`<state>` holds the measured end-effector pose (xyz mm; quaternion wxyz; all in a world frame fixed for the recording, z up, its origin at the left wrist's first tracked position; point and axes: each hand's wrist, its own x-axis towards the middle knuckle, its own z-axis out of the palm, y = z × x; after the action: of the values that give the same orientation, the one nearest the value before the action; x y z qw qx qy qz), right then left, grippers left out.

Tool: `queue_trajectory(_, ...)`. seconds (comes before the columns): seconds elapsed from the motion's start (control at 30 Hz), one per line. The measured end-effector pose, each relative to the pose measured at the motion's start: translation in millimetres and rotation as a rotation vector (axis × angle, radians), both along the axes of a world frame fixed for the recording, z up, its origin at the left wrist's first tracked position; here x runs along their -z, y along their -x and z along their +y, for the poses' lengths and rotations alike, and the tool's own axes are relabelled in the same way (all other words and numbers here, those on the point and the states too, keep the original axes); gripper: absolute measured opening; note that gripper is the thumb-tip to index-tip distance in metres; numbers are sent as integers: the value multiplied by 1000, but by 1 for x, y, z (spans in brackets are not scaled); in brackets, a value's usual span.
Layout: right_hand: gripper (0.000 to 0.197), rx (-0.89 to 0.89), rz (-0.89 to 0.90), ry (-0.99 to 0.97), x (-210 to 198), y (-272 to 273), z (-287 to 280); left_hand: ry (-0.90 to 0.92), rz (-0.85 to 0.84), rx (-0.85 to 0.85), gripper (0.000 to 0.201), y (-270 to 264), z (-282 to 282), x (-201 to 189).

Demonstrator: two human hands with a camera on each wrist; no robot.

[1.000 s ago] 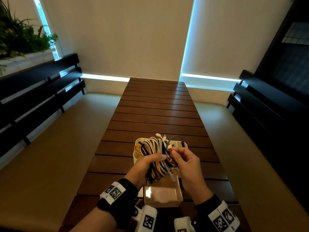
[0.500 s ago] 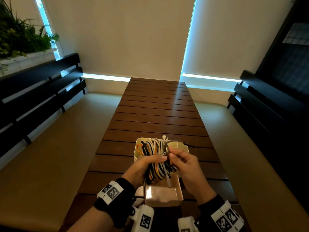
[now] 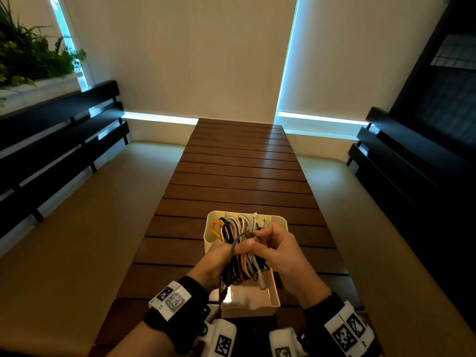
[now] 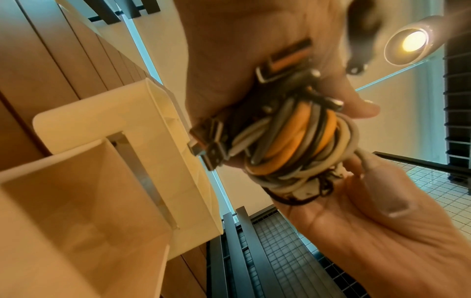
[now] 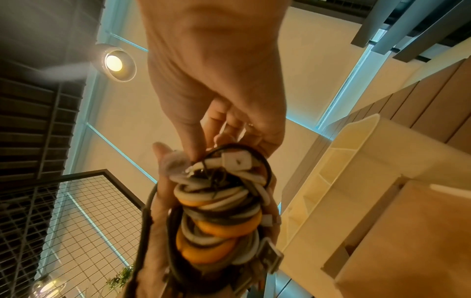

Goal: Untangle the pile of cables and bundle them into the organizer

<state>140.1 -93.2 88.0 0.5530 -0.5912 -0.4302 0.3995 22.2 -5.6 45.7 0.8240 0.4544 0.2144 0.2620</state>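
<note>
A bundle of coiled cables (image 3: 239, 251) in white, orange, black and grey hangs above the cream organizer (image 3: 279, 221) on the slatted wooden table (image 3: 239, 176). My left hand (image 3: 224, 256) grips the bundle round its middle, thumb across the front. A thin grey cable (image 3: 235, 242) loops over that thumb. My right hand (image 3: 273, 243) pinches the grey cable's end at the bundle's top right. In the left wrist view the cable bundle (image 4: 300, 141) shows USB plugs sticking out left. In the right wrist view the cable bundle (image 5: 219, 211) fills the centre, beside the organizer (image 5: 339, 173).
A small cream box (image 3: 251, 298) sits at the near end of the organizer, under the bundle. Padded benches (image 3: 77, 228) with dark slatted backs (image 3: 51, 145) run along both sides of the table. Plants (image 3: 28, 55) stand at the far left.
The grey cable end, sticking out right half a second ago, has been drawn in and now loops over my left thumb. Both hands stay above the organizer.
</note>
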Motion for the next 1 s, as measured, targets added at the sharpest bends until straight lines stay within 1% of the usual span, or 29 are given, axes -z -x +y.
queue_trajectory(0.1,17,-82,-39,52,-4,-6,2,-9,1,17,76,0,0,-2)
queue_trajectory(0.23,17,-211,-119,120,-12,-15,4,-87,45,48,82,2,0,-4)
queue_trajectory(0.3,18,-225,-182,108,-11,-13,5,-114,20,14,78,-1,0,-2)
queue_trajectory(0.37,18,-214,-203,54,-9,-11,2,-96,3,-40,74,-5,1,1)
queue_trajectory(0.47,11,-248,-138,56,-10,-15,-7,16,-33,-90,61,-8,2,7)
queue_trajectory(0.5,16,-236,-105,75,-10,-17,-10,29,-21,-101,60,-7,2,8)
queue_trajectory(0.53,22,-170,-65,87,-7,-19,-10,14,11,-117,59,-6,2,8)
queue_trajectory(0.57,30,-53,-4,104,-3,-21,-9,-12,46,-143,53,-6,0,7)
queue_trajectory(0.6,43,61,74,118,0,-21,-6,-33,67,-161,43,-6,-2,5)
queue_trajectory(0.63,63,130,141,130,4,-19,-4,-46,78,-172,36,-7,-4,3)
queue_trajectory(0.67,85,135,188,142,6,-16,0,-67,97,-179,33,-8,-7,2)
queue_trajectory(0.7,105,81,206,157,7,-12,2,-91,119,-182,33,-10,-10,1)
queue_trajectory(0.73,116,-3,201,170,8,-7,3,-117,139,-182,34,-12,-13,1)
queue_trajectory(0.77,118,-72,185,186,7,0,4,-146,153,-183,37,-15,-16,1)
queue_trajectory(0.8,118,-101,166,205,8,3,4,-160,157,-186,40,-16,-18,2)
queue_trajectory(0.83,118,-99,141,217,10,5,4,-158,158,-201,44,-17,-20,3)
queue_trajectory(0.9,124,-119,101,215,18,2,3,-162,165,-206,53,-19,-20,4)
queue_trajectory(0.93,127,-162,85,208,21,-1,2,-166,165,-199,51,-19,-20,5)
queue_trajectory(1.0,131,-256,58,178,23,-8,0,-148,156,-205,36,-18,-21,3)
